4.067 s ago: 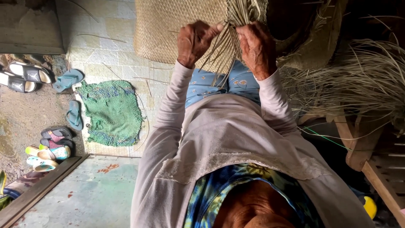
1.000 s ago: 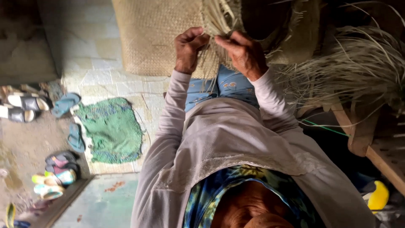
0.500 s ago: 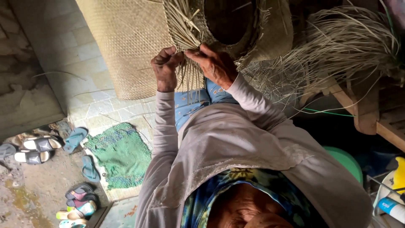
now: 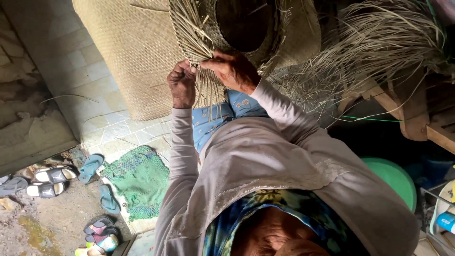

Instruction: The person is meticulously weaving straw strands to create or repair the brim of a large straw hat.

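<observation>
Straw basket, half woven, sits at twelve o'clock; its dark hollow looks empty, though I can't be sure. I see the left hand and right hand pinching loose strands at its rim.

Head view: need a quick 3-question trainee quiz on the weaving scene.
1. True or false: both hands grip loose straw strands at the basket rim.
2. What lies on the floor beside the sandals? A) green mat B) red bucket C) wooden stool
3. Fill in: the left hand and right hand work just above the person's ____ trousers.

Key: 1 true; 2 A, the green mat; 3 blue.
</observation>
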